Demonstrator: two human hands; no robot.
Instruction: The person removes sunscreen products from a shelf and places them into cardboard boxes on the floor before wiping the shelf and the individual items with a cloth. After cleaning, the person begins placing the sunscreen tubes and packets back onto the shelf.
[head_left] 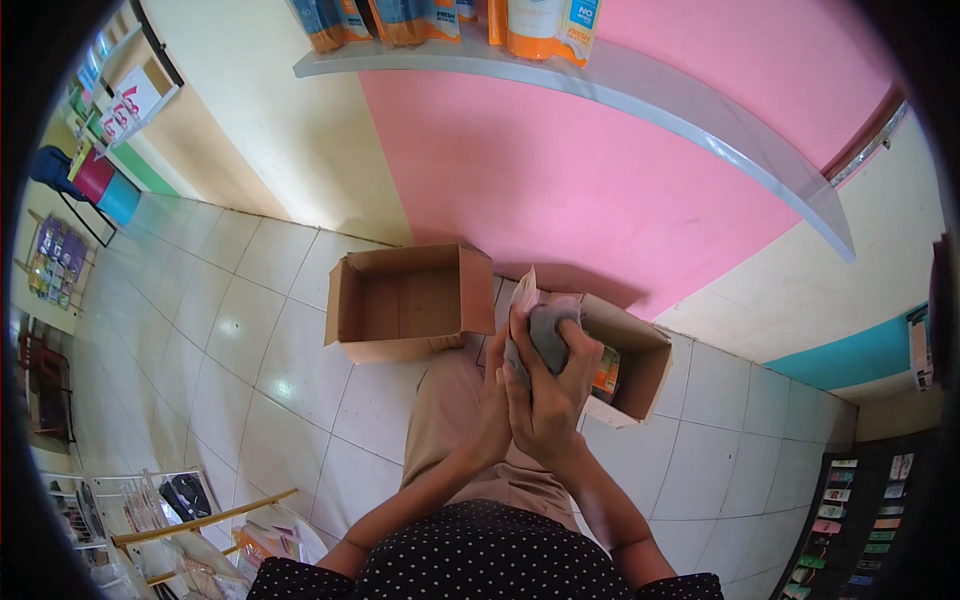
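Observation:
In front of my body, both hands are raised close together over the floor. My right hand (555,400) has its fingers bent around a grey cloth (547,338). Against the cloth, my left hand (487,415) holds a small flat pack (526,288), whose pale top edge sticks up above the fingers. Most of that pack is hidden behind the cloth and hands, so its kind does not show. Behind the hands stands an open cardboard box (650,385) with orange-and-green packs (606,370) inside, partly covered by my right hand.
Another open cardboard box (395,350) stands to the left on the tiled floor (290,370). A grey shelf (640,95) juts from the pink wall (520,170) and carries orange-and-white tubes (532,30). A wire rack (140,500) is at lower left, a dark display (850,530) at lower right.

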